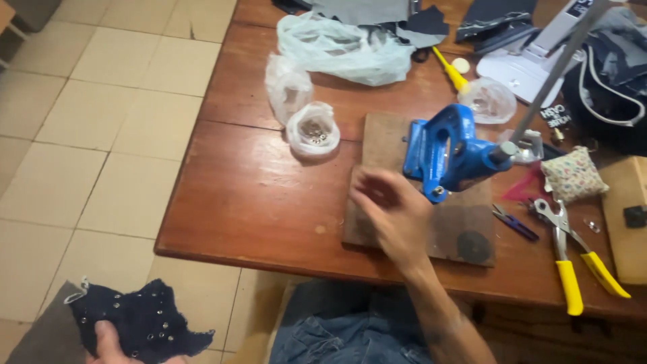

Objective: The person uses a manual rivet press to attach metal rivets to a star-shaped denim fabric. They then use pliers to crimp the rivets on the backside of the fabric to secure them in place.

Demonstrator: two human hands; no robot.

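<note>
Head view looks down on the right hand (394, 212), fingers loosely spread and blurred, holding nothing, hovering over the wooden board (465, 232) on the surface (256, 195). Just beyond its fingertips, up and to the right, stands the blue hand press (448, 152), its long grey lever slanting away. Well apart, low at the left off the surface, the left hand (111, 344) pinches a dark studded fabric piece (138, 320).
</note>
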